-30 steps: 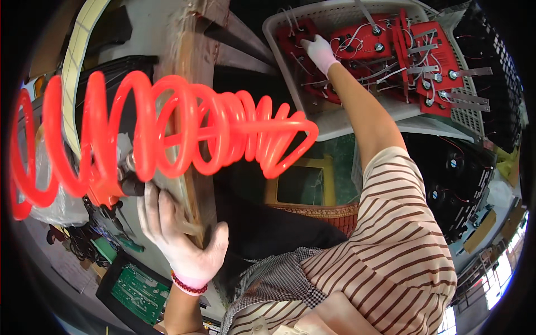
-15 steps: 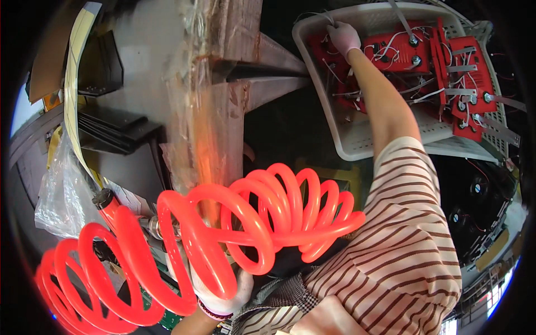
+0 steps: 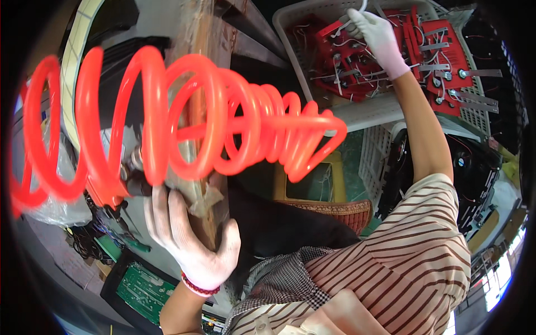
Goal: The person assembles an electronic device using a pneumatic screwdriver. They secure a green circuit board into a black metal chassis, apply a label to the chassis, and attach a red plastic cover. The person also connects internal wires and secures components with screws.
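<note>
Compared with half a second ago, the gloved right hand [image 3: 379, 43] is farther from the left edge of the white plastic basket [image 3: 365, 119], now near the middle of its far side. Its fingers are bunched beside a white wire [image 3: 363, 5] and a small red panel [image 3: 330, 28]; I cannot tell whether they grip either one. More red panels [image 3: 441, 58], with loose wiring and flat metal strips [image 3: 483, 73], fill the basket toward its right edge, some strips projecting past the rim.

In the earlier frame the red coiled hose [image 3: 154, 117] covers much of the gloved left hand [image 3: 195, 237]; now it arcs above that hand, across the view. The left fingers are straight and the thumb is spread, with nothing visibly grasped, at the film-wrapped right edge of the tabletop [image 3: 159, 25]. Just beyond the fingertips is a red-bodied tool [image 3: 105, 191] with a black end, partly behind the hose.

Toward the tabletop's near end, a green circuit board [image 3: 144, 291] sits in a black frame. A yellow stool [image 3: 338, 178] stands below the basket.
</note>
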Action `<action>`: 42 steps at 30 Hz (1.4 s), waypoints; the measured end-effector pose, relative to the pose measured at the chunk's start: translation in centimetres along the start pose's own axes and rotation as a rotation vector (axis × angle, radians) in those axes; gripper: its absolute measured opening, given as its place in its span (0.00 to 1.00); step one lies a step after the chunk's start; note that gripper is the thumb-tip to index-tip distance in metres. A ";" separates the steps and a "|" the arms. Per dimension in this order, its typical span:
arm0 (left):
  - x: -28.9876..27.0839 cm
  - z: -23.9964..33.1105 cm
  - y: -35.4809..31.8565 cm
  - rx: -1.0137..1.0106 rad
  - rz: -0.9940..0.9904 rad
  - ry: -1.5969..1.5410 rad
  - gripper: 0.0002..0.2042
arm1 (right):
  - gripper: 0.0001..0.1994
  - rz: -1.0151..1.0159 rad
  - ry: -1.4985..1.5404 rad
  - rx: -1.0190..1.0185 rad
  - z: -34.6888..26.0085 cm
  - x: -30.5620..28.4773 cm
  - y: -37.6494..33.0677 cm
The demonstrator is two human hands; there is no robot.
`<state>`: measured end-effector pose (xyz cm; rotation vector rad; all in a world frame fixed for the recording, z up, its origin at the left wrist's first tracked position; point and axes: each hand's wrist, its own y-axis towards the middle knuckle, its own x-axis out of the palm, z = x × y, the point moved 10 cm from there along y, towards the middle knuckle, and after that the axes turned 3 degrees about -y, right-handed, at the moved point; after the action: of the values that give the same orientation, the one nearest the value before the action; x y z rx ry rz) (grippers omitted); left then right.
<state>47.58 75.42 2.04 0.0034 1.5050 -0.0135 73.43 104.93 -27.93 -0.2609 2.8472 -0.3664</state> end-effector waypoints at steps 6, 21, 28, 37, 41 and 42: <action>-0.5 0.1 -0.4 0.014 0.070 -0.059 0.38 | 0.12 0.073 -0.154 -0.398 -15.5 -4.6 -8.9; -4.6 10.0 0.2 0.098 0.424 -0.786 0.36 | 0.19 0.056 -0.297 -0.762 -42.6 -6.1 -33.9; -1.9 10.3 -2.4 -0.196 0.144 -1.621 0.11 | 0.20 -0.231 -0.738 -0.759 -45.8 -2.5 -39.0; -7.2 0.3 -14.7 -0.336 0.211 -2.106 0.16 | 0.17 -0.413 -0.565 -0.893 -46.4 -4.2 -40.4; -8.4 0.7 -18.7 -0.353 -0.011 -2.349 0.15 | 0.16 -0.719 -0.324 -0.719 -41.0 3.7 -42.1; -7.6 -1.3 -19.6 -0.322 0.063 -2.223 0.16 | 0.16 -0.771 -0.307 -0.719 -39.7 6.5 -42.3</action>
<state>45.55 55.84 9.70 -0.1681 -0.7276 0.2107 62.40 72.18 19.14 -1.4107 2.3410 0.5464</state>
